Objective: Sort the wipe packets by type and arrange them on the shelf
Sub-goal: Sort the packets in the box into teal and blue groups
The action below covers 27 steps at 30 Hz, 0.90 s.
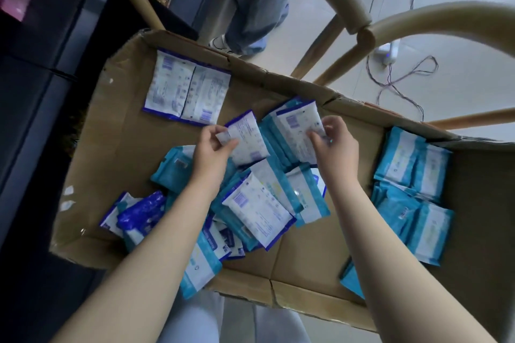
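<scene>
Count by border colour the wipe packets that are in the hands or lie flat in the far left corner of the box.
Dark-blue border: 4 (left corner packet, right corner packet, left-hand packet pinched by the left hand, right-hand packet pinched by the right hand)
Light-blue border: 0
Total: 4

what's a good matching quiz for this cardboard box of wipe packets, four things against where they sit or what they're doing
Things:
1. left hand
2. two white, dark-blue-edged packets lying side by side
3. tidy group of light-blue packets
4. glossy dark-blue crumpled packet

Places or states:
A. right end of the brown cardboard box
B. near-left edge of the mixed pile
C. far left corner of the box
D. pinching a white blue-edged packet

Pairs: 1-D, 2-C, 3-A, 4-B.
</scene>
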Available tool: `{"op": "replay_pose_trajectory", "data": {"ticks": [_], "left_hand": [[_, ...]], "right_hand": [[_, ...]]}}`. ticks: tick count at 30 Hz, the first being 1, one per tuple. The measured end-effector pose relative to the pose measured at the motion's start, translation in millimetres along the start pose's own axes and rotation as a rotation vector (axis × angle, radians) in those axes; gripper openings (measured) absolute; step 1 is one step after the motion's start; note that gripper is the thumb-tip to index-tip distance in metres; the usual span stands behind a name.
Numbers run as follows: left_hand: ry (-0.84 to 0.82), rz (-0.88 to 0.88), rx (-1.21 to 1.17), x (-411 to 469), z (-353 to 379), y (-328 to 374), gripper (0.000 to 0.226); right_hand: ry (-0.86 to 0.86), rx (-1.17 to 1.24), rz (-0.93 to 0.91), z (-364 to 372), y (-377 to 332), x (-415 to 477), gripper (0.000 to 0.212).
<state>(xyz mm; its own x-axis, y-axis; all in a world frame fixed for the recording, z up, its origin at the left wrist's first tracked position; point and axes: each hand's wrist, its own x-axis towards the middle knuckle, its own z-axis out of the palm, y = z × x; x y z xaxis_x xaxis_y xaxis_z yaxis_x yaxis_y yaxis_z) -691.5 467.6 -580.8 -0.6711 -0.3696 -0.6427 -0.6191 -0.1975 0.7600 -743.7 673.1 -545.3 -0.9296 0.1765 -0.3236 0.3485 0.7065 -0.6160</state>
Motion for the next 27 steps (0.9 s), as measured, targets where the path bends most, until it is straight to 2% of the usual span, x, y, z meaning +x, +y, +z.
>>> {"op": "replay_pose_trajectory", "data": {"ticks": [3,5,7,10,13,16,18,22,27], "left_hand": [[0.094,0.014,-0.299,-4.5,-5.7,15.3,0.037],[0.145,-0.075,-0.530,-0.7,-16.3,24.2,0.046],[0.181,-0.127,-0.661,8.6,-32.2,32.9,0.045],[0.239,-0.084,-0.545,34.5,-61.3,43.1,0.038],[0.204,-0.029,-0.367,67.1,-86.8,53.9,0.040],[0.126,0.027,-0.118,100.9,-101.1,63.7,0.045],[0.126,0.074,0.040,122.3,-105.5,69.9,0.045],[0.247,0.183,0.272,154.8,-108.1,72.6,0.034],[0.277,0.283,0.247,144.3,-110.6,63.1,0.029]], "right_hand": [[0.031,0.130,-0.044,-3.0,-9.7,-10.0,0.014],[0.037,0.278,0.011,3.6,-21.8,-16.8,0.014],[0.018,0.492,0.130,18.3,-34.8,-22.1,0.013],[-0.099,0.677,0.331,54.3,-56.2,-24.7,0.017],[-0.167,0.668,0.439,97.1,-79.4,-20.8,0.014],[-0.153,0.659,0.501,134.9,-102.1,-7.7,0.012],[-0.104,0.636,0.505,153.4,-114.0,4.0,0.015],[-0.016,0.525,0.474,175.3,-124.5,24.3,0.016],[-0.031,0.284,0.352,176.0,-120.7,30.8,0.030]]}}
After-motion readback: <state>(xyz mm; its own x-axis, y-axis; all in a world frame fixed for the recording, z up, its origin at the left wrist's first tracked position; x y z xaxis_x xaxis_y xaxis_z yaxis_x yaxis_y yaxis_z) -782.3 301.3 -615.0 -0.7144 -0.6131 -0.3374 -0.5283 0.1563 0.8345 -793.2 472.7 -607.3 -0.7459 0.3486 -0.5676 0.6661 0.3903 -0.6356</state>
